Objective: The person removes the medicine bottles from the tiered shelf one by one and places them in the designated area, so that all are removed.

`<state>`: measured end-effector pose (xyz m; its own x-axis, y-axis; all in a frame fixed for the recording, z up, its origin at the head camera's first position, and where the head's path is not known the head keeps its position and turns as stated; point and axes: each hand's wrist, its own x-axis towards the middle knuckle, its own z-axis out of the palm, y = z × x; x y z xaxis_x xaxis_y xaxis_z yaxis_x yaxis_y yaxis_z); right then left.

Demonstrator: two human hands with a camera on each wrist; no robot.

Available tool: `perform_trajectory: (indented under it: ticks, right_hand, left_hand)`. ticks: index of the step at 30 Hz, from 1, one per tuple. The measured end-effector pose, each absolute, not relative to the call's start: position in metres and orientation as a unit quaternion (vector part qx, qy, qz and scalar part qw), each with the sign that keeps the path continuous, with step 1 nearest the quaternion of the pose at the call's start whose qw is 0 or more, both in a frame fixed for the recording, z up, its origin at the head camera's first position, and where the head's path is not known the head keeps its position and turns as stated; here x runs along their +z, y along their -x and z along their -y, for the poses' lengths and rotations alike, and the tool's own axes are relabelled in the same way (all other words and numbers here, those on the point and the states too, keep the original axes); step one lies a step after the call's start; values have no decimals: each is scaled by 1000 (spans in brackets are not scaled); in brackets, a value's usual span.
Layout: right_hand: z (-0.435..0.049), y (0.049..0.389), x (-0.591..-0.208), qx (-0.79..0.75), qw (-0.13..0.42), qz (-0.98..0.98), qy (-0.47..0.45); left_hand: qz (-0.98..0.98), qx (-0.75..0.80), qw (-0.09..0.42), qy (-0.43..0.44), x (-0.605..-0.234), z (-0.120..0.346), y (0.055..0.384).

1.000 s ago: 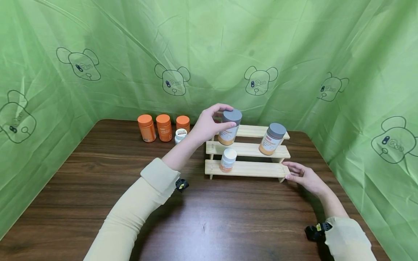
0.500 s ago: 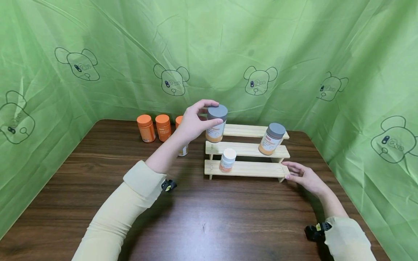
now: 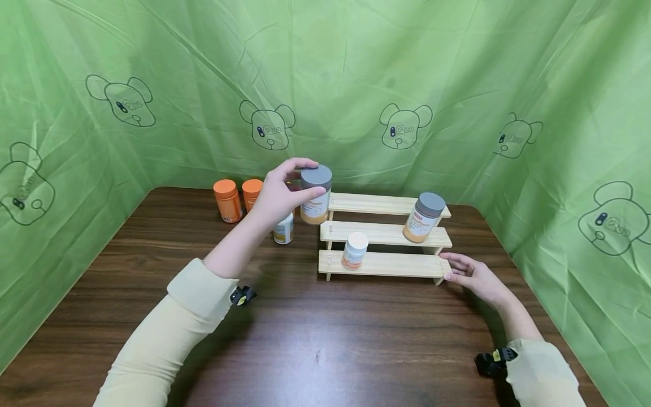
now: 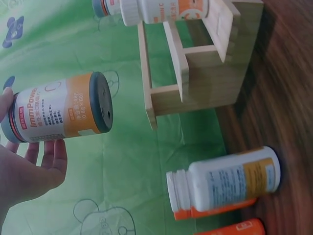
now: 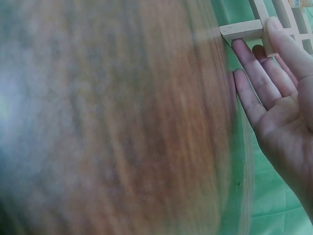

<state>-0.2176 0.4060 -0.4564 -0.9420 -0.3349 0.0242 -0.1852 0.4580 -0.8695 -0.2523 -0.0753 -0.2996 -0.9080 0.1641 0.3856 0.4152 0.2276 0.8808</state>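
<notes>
My left hand (image 3: pixel 277 198) grips a grey-lidded supplement bottle (image 3: pixel 315 206) by its upper part, fingers and thumb around the lid. It hangs upright just left of the three-tier wooden rack (image 3: pixel 386 263); in the left wrist view the bottle (image 4: pixel 54 110) shows a white and orange label and its base in the air. My right hand (image 3: pixel 475 277) holds the right end of the lowest shelf, thumb at the front and fingers behind. A second grey-lidded bottle (image 3: pixel 424 217) stands at the right of the middle tier. On the lowest tier stands a small white bottle (image 3: pixel 355 250).
Another white bottle (image 3: pixel 283 230) stands on the brown wooden table (image 3: pixel 315 339), below my left hand. Two orange bottles (image 3: pixel 228 200) show at the back left, one partly covered by that hand. Green curtain (image 3: pixel 325 85) hangs around the table.
My left hand has carried the grey-lidded bottle leftward, from over the rack's left part to beside it. My arm now covers more of the orange bottles. My right hand stays in place.
</notes>
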Motion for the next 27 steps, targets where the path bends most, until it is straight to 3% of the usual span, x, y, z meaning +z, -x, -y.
perform_trajectory:
  ticks: [20,27]
  right_hand:
    - [-406,215,-456,-502,76,-848,152]
    - [-406,217,-456,-500,78,-849,150]
  left_hand:
    - [778,-594,136,153,-316,120,244]
    - [802,-558,145,153,-308,131,226]
